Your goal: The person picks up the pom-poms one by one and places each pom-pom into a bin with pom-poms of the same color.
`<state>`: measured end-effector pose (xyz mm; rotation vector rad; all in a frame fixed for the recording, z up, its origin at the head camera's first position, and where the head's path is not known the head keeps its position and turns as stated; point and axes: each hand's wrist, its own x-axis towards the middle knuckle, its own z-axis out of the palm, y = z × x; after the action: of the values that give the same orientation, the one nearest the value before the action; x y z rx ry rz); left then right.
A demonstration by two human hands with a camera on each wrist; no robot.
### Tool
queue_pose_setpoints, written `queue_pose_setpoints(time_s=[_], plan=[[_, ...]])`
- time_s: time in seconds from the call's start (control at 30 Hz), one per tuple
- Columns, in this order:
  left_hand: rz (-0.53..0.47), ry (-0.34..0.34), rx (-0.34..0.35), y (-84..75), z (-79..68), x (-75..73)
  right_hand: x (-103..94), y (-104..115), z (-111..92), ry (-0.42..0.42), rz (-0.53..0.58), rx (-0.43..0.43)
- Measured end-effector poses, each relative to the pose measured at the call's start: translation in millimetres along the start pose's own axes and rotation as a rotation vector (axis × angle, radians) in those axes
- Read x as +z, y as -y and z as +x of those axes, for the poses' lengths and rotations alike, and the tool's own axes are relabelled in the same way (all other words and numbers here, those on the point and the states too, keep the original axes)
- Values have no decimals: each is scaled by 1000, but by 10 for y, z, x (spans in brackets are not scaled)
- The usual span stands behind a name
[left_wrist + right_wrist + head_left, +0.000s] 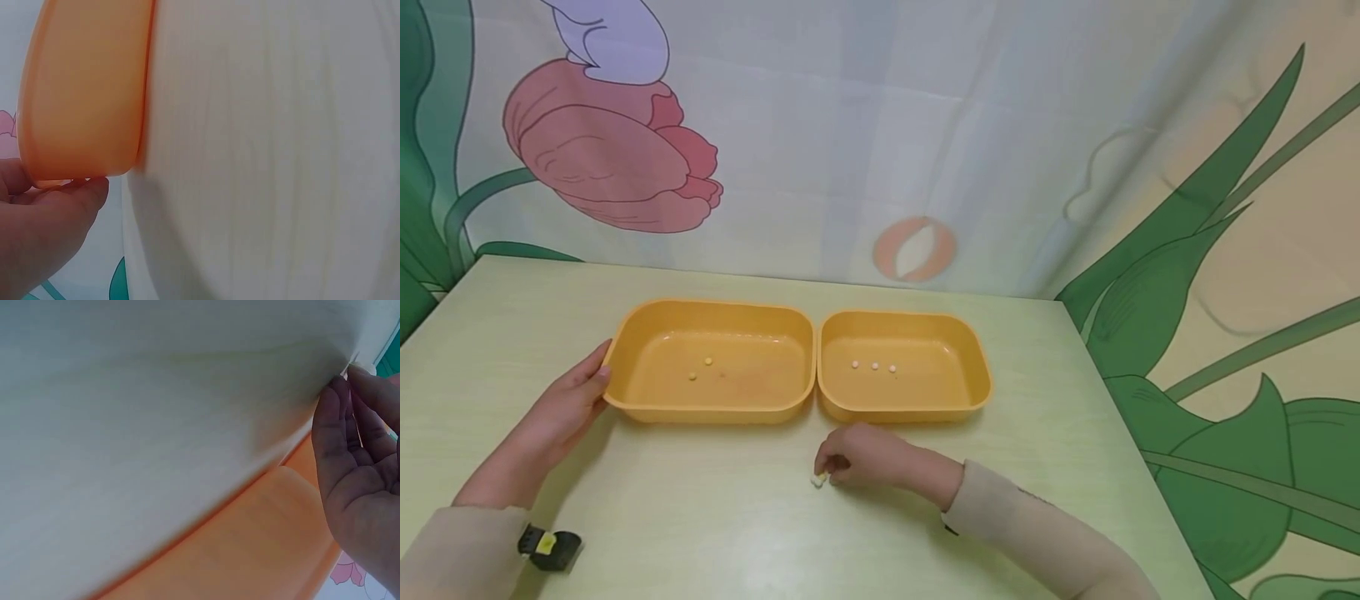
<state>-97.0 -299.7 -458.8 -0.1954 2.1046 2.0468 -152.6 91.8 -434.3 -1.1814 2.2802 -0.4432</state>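
Observation:
My left hand (568,406) holds the left end of the larger yellow tray (711,414), its fingers at the rim. The left wrist view shows the fingers (94,190) against the end wall of this tray. Two small yellow beads (708,362) lie on its floor. In front of the smaller yellow tray (902,414), my right hand (872,456) is low over the table with curled fingers. Its fingertips pinch at a little cluster of whitish and yellowish beads (817,481), partly hidden by the fingers. Three pale beads (875,367) sit in a row inside the smaller tray.
Both trays stand side by side on a pale wood-grain table (700,508), their ends nearly meeting. Behind the table hangs a printed curtain (790,150) with a pink flower. Large green leaves (1217,492) are printed along the right side.

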Motion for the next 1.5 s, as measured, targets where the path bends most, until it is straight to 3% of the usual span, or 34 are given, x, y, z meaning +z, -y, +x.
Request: queue_pose_setpoints(time_s=[0.23,0.5,0.8,1.17,1.5], plan=[[60,-6,-14,6,3,-5,23,16,10,-29,-72,-59],[46,8,12,37,8,-15,-23,23,-9,-34,72,62],[73,-5,-14,-16,-2,14,-133,2,-38,-63,174,58],[55,-3,-6,-23,-4,-7,-570,145,56,-115,338,78],[59,2,-8,-30,-6,-8,-1036,227,323,-74,501,146]])
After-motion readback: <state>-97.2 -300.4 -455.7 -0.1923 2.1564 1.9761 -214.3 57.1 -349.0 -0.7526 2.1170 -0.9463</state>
